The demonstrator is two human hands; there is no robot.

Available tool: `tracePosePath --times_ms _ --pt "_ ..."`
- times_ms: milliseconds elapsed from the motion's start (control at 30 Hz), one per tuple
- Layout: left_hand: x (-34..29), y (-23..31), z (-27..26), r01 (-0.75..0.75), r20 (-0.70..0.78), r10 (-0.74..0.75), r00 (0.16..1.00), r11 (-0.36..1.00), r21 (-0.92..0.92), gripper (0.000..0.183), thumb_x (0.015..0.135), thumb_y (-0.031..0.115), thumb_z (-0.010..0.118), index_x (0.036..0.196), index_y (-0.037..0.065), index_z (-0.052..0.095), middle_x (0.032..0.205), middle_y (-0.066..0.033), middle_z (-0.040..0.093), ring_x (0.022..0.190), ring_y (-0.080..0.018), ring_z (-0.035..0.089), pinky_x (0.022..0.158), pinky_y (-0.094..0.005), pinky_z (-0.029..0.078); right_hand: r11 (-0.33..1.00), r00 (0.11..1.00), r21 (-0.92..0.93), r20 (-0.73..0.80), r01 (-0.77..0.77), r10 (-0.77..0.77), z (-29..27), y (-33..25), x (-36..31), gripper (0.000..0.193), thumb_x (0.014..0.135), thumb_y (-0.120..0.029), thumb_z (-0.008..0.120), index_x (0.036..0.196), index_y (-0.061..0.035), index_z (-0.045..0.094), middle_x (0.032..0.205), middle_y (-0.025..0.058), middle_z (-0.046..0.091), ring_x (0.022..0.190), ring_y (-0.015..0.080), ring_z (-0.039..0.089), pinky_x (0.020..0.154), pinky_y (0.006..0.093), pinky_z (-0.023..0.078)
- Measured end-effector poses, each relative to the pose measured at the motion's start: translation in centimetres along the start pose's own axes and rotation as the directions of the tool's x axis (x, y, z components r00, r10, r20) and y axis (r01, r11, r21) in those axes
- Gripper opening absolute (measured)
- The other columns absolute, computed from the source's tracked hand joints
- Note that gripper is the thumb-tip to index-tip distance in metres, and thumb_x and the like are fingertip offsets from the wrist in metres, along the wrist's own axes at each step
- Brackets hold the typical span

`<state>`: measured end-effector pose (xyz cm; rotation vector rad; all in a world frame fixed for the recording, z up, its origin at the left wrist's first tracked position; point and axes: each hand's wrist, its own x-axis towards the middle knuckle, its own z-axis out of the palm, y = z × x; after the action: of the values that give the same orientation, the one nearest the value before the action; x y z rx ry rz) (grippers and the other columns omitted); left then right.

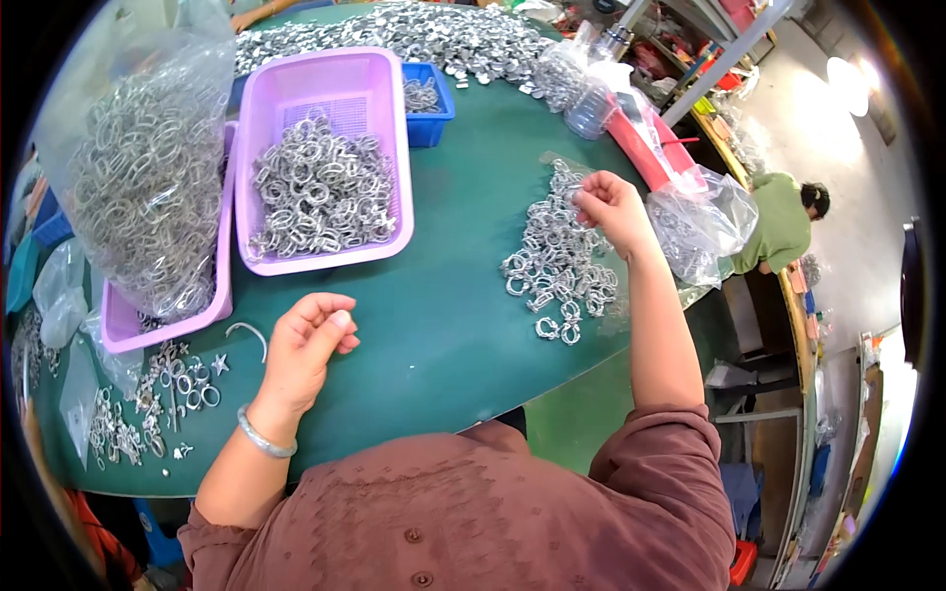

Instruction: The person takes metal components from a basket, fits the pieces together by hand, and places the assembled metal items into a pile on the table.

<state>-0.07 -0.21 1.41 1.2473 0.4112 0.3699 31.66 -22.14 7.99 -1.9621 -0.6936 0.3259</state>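
My right hand (pixel 609 209) is closed in a pinch at the top right of a pile of silver metal ring clasps (pixel 560 251) on a clear plastic sheet. What its fingertips hold is too small to make out. Over the green table (pixel 443 364), my left hand (pixel 307 343) has its fingers curled and the thumb pressed against them; anything inside is hidden. A curved silver metal strip (pixel 251 336) lies just left of that hand. Beyond it stands a light purple basket (pixel 396 212), partly filled with similar metal clasps (pixel 320 187).
At left a clear bag of metal clasps (pixel 148 177) stands in another purple basket (pixel 217 305). Assorted rings and charms (pixel 182 384) lie nearby. A blue bin (pixel 428 128) and a broad heap of metal pieces (pixel 404 34) are at the back. A red tray (pixel 631 148) sits right; a person in green (pixel 778 222) is beyond.
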Motion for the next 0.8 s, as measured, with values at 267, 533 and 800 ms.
tracePosePath --times_ms 267,533,800 --pt "-0.1 0.7 0.5 -0.031 0.078 0.036 0.996 0.997 -0.063 0.023 0.084 0.016 0.055 0.103 0.002 0.052 0.083 -0.0034 0.056 0.073 -0.011 0.054 0.067 -0.0228 0.044 0.941 0.768 0.336 0.614 -0.044 -0.183 15.2 -7.8 -4.8 0.013 0.077 -0.007 0.06 0.086 0.0002 0.055 0.071 0.0013 0.056 0.062 0.0064 0.053 0.056 0.0196 0.044" --pt "0.3 0.3 -0.8 -0.003 0.02 0.007 1.0 0.983 -0.184 0.015 0.086 0.019 0.052 0.094 0.006 0.054 0.076 -0.0013 0.056 0.067 -0.01 0.054 0.063 -0.022 0.044 0.85 0.749 0.483 0.638 -0.209 -0.179 18.9 -7.5 -5.8 0.018 0.078 -0.008 0.06 0.093 0.0015 0.054 0.078 0.0038 0.059 0.067 0.0087 0.055 0.061 0.0219 0.046" --pt "0.5 0.1 -1.0 0.043 0.046 -0.033 0.998 0.975 -0.217 0.016 0.086 0.018 0.051 0.094 0.004 0.054 0.077 -0.0018 0.056 0.067 -0.0104 0.054 0.062 -0.0219 0.044 0.774 0.737 0.571 0.641 -0.274 -0.213 19.2 -6.1 -5.9 0.021 0.079 -0.007 0.058 0.098 0.002 0.054 0.083 0.0055 0.06 0.068 0.0099 0.055 0.063 0.0227 0.047"
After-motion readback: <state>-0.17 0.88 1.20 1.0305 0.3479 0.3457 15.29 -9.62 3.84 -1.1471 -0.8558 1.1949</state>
